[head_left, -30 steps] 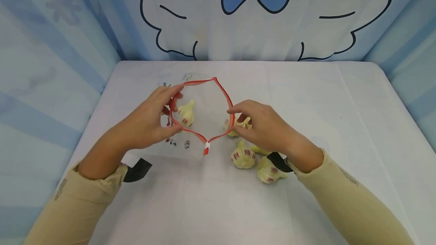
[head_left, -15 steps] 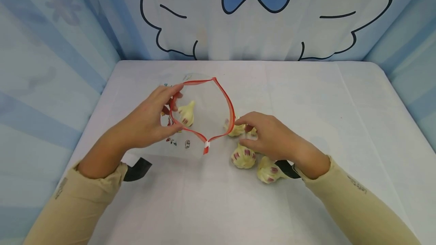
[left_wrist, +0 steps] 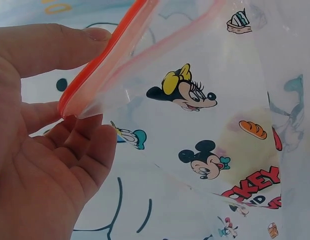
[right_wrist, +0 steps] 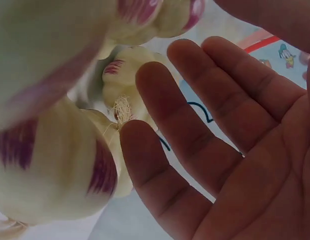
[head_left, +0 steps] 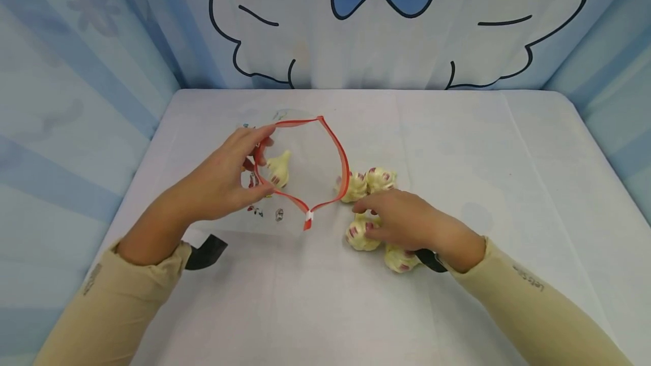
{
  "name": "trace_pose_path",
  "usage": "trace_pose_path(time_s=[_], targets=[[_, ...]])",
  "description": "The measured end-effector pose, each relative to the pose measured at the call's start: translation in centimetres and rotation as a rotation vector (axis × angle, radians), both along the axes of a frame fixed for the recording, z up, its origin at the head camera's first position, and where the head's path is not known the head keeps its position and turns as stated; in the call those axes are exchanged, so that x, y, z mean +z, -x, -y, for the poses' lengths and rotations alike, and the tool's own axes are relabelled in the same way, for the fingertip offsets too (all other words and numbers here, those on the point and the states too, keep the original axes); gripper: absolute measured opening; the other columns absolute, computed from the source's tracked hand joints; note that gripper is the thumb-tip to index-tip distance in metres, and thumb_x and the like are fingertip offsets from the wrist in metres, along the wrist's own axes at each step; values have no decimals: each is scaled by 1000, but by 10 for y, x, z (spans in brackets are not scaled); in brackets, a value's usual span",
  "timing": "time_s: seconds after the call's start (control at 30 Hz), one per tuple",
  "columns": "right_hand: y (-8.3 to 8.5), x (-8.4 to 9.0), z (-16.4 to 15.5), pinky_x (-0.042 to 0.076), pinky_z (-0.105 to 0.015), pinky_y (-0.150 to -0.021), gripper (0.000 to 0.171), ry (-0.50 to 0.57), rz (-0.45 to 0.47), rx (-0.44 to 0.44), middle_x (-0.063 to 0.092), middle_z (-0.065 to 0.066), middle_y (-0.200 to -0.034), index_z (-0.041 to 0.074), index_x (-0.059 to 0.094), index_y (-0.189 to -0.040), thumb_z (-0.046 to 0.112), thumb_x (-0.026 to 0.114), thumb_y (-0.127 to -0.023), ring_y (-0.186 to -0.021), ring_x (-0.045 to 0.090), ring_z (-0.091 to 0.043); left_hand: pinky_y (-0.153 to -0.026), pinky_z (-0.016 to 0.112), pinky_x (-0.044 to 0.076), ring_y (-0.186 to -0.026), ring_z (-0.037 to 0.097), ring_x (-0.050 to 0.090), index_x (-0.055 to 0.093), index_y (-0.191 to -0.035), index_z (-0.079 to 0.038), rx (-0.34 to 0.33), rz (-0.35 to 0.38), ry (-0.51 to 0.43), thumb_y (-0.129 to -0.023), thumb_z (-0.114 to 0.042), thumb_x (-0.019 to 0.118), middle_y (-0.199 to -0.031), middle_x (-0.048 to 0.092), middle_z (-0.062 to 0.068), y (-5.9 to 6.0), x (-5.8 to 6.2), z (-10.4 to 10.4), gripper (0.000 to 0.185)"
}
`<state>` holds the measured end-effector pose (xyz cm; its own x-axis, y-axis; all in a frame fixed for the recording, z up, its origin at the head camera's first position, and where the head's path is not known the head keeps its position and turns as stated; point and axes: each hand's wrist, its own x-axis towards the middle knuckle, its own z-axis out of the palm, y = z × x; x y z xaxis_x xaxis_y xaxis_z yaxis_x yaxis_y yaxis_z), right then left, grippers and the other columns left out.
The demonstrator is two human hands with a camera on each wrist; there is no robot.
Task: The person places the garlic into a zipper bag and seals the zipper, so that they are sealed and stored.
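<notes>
Left hand (head_left: 231, 177) fingers are pinching the zip bag (head_left: 300, 168) rim so its mouth is being kept wide, while a table-top garlic bulb (head_left: 362, 235) is being covered by the loosely opened right hand (head_left: 402, 222).

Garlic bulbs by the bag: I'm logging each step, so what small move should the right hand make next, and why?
Probably close the right hand round the garlic bulb under its fingers and lift it. The fingers look straight over it, not gripping, while the left hand pinches the zip bag open, with one bulb inside.
</notes>
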<state>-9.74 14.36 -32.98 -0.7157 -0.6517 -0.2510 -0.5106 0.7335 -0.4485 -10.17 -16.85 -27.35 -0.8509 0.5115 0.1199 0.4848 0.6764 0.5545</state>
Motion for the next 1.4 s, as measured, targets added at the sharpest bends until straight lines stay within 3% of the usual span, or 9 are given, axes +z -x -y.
trace_pose_path(time_s=[0.37, 0.77, 1.2, 1.4], targets=[[2, -3, 1, 50, -42, -88, 29, -31, -12, 41, 68, 0, -117, 9, 71, -118, 14, 72, -89, -99, 62, -20, -91, 42, 52, -106, 21, 48, 32, -152, 2, 2, 18, 6, -81, -3, 82, -118, 49, 12, 1, 0, -1, 88], [1, -2, 5, 50, -42, -91, 32, -96, 5, 50, 68, -2, -119, 11, 71, -120, 11, 70, -88, -107, 62, -22, -91, 42, 52, -105, 21, 48, 31, -153, 2, 1, 33, 5, -81, -3, 81, -118, 49, 12, 0, -1, -1, 87], [1, -2, 2, 48, -35, -80, 28, -35, 4, 56, 67, 2, -108, 10, 70, -116, 8, 67, -88, -86, 56, -15, -91, 41, 52, -104, 20, 47, 31, -153, 0, 3, 38, 3, -83, -5, 80, -116, 48, 10, -1, -2, 0, 86], [2, 3, -1, 49, -40, -88, 27, 13, 25, 12, 68, 2, -108, 11, 70, -116, 10, 66, -89, -96, 61, -18, -91, 41, 52, -105, 20, 48, 31, -154, 0, 10, 39, 8, -83, -5, 80, -117, 48, 10, -1, -3, 0, 86]])
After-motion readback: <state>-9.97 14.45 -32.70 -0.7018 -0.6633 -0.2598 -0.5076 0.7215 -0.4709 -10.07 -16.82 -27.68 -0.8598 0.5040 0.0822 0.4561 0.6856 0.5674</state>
